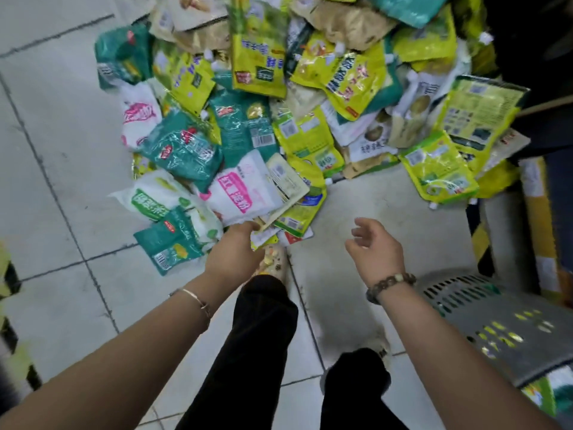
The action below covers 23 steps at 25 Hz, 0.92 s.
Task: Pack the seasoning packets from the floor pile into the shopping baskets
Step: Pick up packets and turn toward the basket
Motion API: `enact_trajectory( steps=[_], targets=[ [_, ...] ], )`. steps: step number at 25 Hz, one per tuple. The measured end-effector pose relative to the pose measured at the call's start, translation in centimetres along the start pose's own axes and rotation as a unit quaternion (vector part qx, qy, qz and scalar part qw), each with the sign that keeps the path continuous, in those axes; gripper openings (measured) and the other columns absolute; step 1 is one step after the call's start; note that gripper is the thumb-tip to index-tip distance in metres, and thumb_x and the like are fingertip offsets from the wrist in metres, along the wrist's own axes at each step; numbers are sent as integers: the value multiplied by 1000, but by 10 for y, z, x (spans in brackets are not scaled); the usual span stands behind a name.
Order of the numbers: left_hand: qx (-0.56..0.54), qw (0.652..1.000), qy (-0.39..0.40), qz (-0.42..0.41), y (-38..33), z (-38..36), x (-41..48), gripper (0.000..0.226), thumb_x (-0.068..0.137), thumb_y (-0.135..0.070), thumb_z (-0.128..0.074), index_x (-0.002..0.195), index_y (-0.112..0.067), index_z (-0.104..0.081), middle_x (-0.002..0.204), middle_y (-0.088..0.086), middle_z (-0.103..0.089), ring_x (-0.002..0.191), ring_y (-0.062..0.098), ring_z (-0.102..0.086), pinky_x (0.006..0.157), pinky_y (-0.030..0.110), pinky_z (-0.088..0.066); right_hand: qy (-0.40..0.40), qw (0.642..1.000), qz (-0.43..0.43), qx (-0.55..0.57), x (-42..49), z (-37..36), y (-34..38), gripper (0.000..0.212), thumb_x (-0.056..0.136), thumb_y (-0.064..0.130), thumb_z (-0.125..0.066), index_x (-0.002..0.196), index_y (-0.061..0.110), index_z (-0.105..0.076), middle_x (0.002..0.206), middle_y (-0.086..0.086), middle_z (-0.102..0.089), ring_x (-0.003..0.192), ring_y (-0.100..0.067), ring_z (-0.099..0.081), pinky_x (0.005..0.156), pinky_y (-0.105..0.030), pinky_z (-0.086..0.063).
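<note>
A big pile of seasoning packets (279, 97) in green, yellow, teal and white covers the floor ahead. My left hand (234, 251) reaches into the pile's near edge, and its fingers close on the lower edge of a white packet with pink print (238, 190). My right hand (373, 246) hovers over bare floor to the right, fingers loosely curled and holding nothing. A grey slotted shopping basket (483, 324) stands at the lower right, beside my right forearm, with yellow packets showing through its wall.
My two legs in black trousers stand on the white tiled floor (55, 156). Yellow-and-black striped edges mark the far left (9, 290) and the right side (479, 240). Cardboard boxes (539, 212) stand at the right behind the basket.
</note>
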State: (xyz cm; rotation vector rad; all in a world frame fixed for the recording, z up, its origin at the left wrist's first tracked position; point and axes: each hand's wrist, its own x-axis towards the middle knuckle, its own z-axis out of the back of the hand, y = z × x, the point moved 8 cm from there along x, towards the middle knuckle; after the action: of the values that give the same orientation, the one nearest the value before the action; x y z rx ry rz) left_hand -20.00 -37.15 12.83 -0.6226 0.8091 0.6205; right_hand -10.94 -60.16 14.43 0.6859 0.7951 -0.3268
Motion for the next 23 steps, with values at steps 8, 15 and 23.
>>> enact_trajectory(
  steps=[8,15,23],
  targets=[
    [43,997,47,51,89,-22,127,64,83,-18,-67,140,-11,-38,133,18,-47,119,33,-50,95,39,-42,132,984,-107,-54,86,-124,-29,37,84,17,-64,120,12,-58,114,-9,-64,108,-26,-59,90,-29,-44],
    [181,980,12,-78,105,-48,223,104,71,-27,-80,150,-15,-13,146,24,-21,132,40,-30,107,49,-32,130,958,-225,117,188,-230,-93,47,48,44,-68,85,15,-65,95,-8,-68,93,-28,-64,90,-42,-50],
    [-27,997,-67,23,131,-30,262,104,51,-34,-92,131,-8,-31,130,15,-46,119,32,-46,101,42,-39,27,925,-236,297,213,-237,-75,39,70,38,-75,99,17,-60,105,-4,-67,94,-25,-65,90,-44,-52]
  ],
)
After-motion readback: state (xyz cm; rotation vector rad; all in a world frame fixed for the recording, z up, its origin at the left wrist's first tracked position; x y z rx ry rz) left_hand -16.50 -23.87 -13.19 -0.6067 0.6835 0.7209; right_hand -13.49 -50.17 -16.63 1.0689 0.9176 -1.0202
